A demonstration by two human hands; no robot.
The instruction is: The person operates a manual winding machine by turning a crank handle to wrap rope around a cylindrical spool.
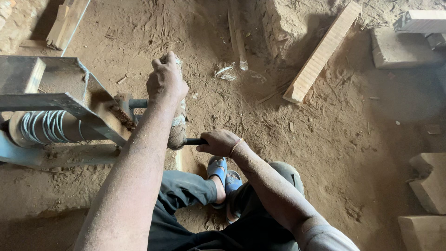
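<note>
I have the left hand [166, 82] closed over the top of a rough, fibre-wrapped workpiece [177, 132] that stands upright just off the right end of a grey metal lathe frame [51, 100]; the fingers wrap fully round it, no gap showing. My right hand [218, 142] is closed round a dark handle [194, 141] that meets the workpiece at its lower end; the grip is tight, thumb on top. The workpiece sits between my two hands, directly under the left palm and touching the tip of the handle, with a short dark spindle [138, 103] running from the frame into its side. I judge the piece stiff at the core but coarse and shedding on the outside, so it should not slip; its upper end, where the left hand already is, looks the soundest place to hold, well away from the spindle. It appears moderately light, since one hand steadies it. A coil [44, 125] of pale wire lies under the frame. On the dirt floor [325, 153] a pale plank [321, 53] lies well apart toward the far right, and stone blocks [429, 183] sit along the right edge. My feet wear blue sandals [219, 168], just below the right hand
</note>
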